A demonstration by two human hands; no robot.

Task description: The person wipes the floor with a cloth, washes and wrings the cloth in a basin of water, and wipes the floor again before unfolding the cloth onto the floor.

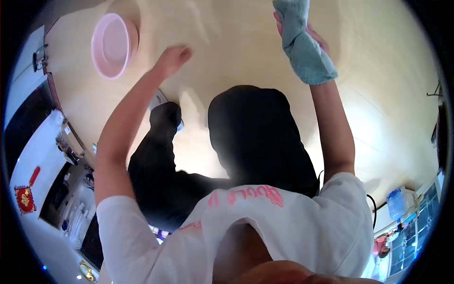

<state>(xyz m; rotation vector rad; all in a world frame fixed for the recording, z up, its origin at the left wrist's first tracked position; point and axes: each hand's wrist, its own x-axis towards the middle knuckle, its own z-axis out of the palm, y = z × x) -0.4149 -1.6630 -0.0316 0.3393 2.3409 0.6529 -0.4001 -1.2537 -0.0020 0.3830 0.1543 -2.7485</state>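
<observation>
A grey-green cloth (305, 52), bunched and twisted, hangs over my right hand (318, 39) at the upper right. Fingers of that hand show on both sides of the cloth and are closed on it. My left hand (176, 57) is curled closed above the floor at upper centre-left, slightly blurred, with nothing visible in it. Between that hand and the left wall, a pink basin (112, 46) stands on the pale floor (236, 47), apart from the hand.
My bent knee in black trousers (257, 128) is at the centre, and a shoe (158, 100) rests on the floor below my left hand. A red ornament (24, 199) hangs at the far left. A blue water bottle (396, 204) stands at the lower right.
</observation>
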